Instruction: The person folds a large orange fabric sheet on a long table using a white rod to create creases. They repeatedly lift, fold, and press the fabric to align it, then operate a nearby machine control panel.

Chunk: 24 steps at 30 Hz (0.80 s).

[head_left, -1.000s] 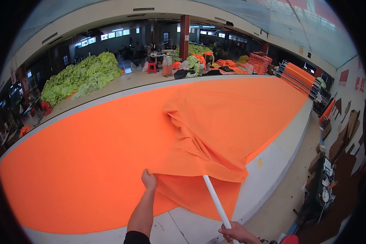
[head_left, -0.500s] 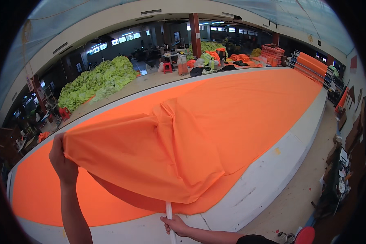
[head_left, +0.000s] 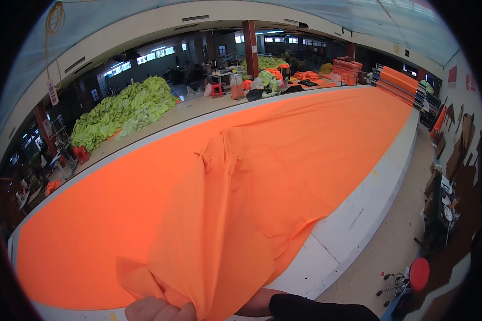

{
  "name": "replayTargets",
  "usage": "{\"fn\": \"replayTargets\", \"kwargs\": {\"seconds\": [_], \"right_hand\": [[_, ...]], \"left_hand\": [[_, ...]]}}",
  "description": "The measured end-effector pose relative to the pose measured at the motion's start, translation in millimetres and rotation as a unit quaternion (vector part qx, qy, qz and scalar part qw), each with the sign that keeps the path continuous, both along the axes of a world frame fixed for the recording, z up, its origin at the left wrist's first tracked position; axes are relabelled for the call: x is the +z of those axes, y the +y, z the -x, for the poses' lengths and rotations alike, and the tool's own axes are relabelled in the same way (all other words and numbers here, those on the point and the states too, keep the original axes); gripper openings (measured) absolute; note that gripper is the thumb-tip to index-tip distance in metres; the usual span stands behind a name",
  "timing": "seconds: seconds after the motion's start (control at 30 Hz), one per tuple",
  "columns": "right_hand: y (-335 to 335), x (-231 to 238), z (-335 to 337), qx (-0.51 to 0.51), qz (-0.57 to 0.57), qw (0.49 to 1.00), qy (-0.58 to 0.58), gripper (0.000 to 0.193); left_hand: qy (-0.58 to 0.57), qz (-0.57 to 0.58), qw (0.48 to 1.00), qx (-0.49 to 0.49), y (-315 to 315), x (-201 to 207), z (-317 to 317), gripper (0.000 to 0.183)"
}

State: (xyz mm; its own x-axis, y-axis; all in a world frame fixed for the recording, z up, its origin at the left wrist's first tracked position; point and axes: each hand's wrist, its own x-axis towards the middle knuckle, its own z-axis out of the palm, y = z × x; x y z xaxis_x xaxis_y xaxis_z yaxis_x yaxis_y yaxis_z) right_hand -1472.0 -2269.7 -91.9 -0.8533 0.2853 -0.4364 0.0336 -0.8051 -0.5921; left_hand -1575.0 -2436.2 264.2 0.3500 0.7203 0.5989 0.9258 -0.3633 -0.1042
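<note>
A large sheet of bright orange fabric (head_left: 112,224) covers the long table. Over it lies a loose upper layer of orange fabric (head_left: 225,214), bunched into upright folds that run toward me. At the lower edge, my left hand (head_left: 160,310) has its fingers closed on the near end of this loose layer. My right forearm and black sleeve (head_left: 316,309) come in from the lower right. The fabric hides my right hand and its fingers, and no white pole shows now.
White tabletop (head_left: 353,219) shows along the right side. A fabric roll (head_left: 396,80) stands at the far end. Beyond the left edge are a heap of yellow-green cloth (head_left: 128,109) and a red stool (head_left: 82,154). A round red stool seat (head_left: 419,274) is near right.
My left hand has come down and inward from the left, drawing the lifted fabric toward me. The white pole and my right hand have gone out of sight behind the cloth.
</note>
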Motion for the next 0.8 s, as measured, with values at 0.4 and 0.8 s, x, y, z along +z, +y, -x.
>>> {"fn": "replayTargets", "kwargs": {"seconds": [0.4, 0.8], "right_hand": [[-49, 16, 226, -0.032, 0.072, 0.991, 0.104, 0.025], [-102, -30, -77, -0.038, -0.095, 0.958, -0.269, 0.030]], "left_hand": [[-0.035, 0.057, 0.988, 0.138, -27, -115, 118, 0.035], [-0.756, 0.153, 0.476, 0.423, -92, -459, 259, 0.060]]}}
